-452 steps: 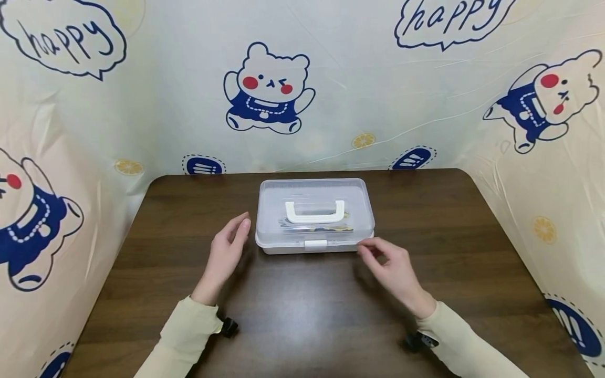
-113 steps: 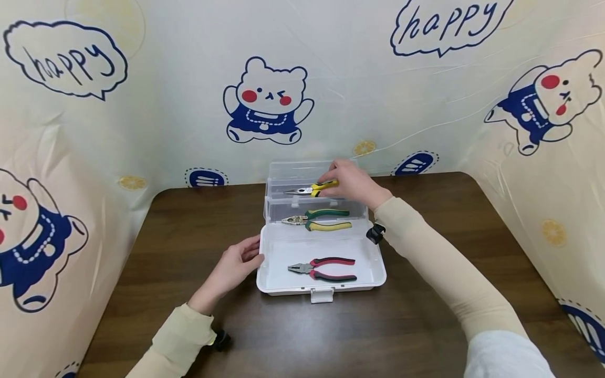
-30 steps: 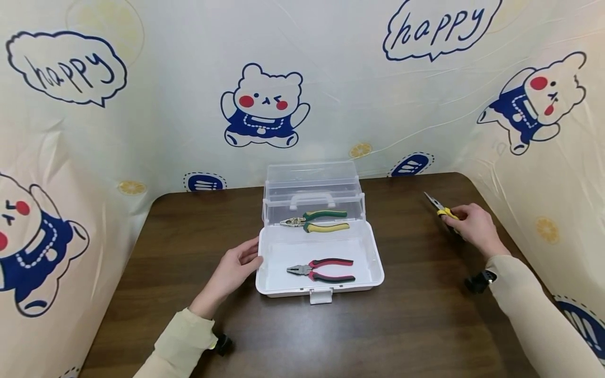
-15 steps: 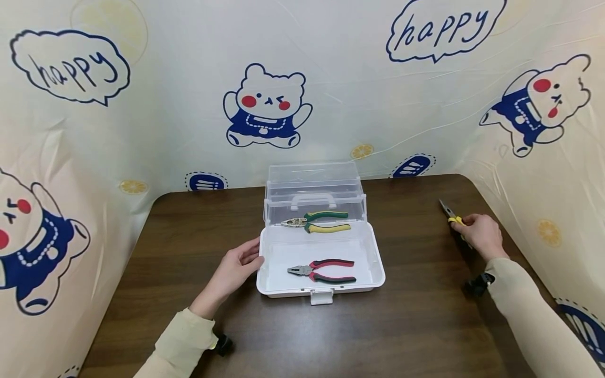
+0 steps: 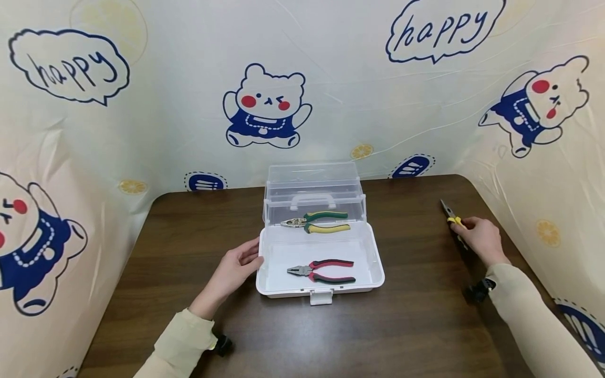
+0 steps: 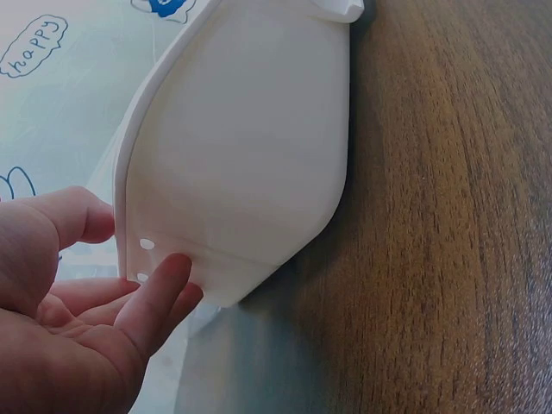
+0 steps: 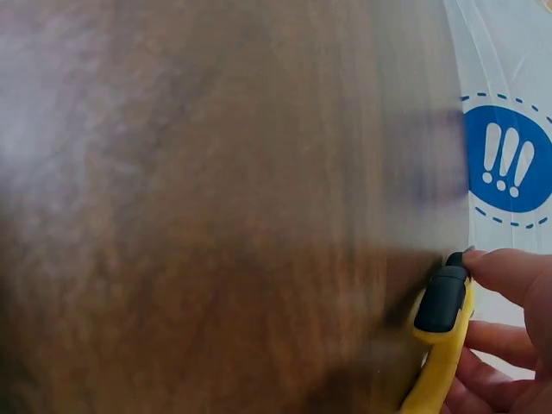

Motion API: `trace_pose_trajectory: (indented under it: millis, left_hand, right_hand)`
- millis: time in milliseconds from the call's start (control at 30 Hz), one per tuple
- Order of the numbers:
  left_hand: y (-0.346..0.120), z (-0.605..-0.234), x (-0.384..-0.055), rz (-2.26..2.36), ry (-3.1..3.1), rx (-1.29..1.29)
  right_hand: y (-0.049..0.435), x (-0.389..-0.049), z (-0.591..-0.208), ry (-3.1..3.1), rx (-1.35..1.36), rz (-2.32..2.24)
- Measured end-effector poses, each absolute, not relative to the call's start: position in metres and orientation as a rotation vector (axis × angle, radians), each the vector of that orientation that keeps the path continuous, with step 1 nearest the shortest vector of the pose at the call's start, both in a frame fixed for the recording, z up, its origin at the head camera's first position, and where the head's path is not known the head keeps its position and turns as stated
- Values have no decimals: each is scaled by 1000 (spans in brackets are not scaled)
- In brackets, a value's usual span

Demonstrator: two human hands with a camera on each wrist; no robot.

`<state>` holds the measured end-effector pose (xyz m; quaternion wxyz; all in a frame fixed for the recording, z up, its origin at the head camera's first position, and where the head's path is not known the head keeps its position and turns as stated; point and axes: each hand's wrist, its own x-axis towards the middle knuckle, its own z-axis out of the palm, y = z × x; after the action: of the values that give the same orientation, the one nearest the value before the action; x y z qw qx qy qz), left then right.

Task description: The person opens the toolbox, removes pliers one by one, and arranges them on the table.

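My left hand holds the left rim of an open white plastic toolbox. In the left wrist view its thumb is at the rim and the fingers touch the outer wall. Far to the right, my right hand grips yellow-and-black needle-nose pliers by the handles, low over the table, with the metal nose angled away and leftward. A handle shows in the right wrist view. Inside the box lie red-and-black combination pliers in front and green-and-yellow combination pliers behind.
The clear lid with its white carry handle is tipped back behind the base. At the front hangs the white latch. The dark wooden table is bordered at the back and sides by a printed sheet.
The closed toolbox got opened. The needle-nose pliers went from its back to the table's right side in my right hand, shifting slightly right in the last second. My left hand stayed put.
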<state>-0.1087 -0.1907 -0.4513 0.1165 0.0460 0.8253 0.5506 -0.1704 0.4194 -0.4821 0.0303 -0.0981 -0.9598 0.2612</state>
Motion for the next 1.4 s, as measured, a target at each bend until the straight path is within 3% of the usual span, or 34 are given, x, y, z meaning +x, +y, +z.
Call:
trace_pose_trajectory:
  millis: [333,833,1400]
  left_hand:
    - [-190,-454,-109,1611,2413,128]
    - [-190,-454,-109,1613,2411,140]
    - [-190,-456,-109,1589,2430,106]
  right_hand:
    - [408,-172,-472,-2883,-164,755]
    - [323,-179,-418,-2768,184,866]
    - [258,-177,-395,-2726,379,938]
